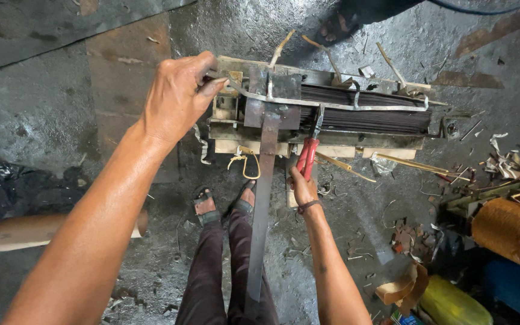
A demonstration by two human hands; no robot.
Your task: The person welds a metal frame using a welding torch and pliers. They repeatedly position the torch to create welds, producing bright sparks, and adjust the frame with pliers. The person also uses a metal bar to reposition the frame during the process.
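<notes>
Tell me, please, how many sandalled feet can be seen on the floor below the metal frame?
2: the left foot and the right foot side by side on the grey floor, just below the frame, between the two forearms.

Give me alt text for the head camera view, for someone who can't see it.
Seen from above, a person's left hand grips the end of a metal frame packed with dark thin plates, while the right hand works red-handled pliers against it. Sandalled feet stand on a littered concrete floor.

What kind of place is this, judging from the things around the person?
Probably a small metal or electrical repair workshop: a dirty concrete floor littered with scraps, a stack of metal plates in a clamp, pliers in the right hand, and a copper wire coil.
</notes>
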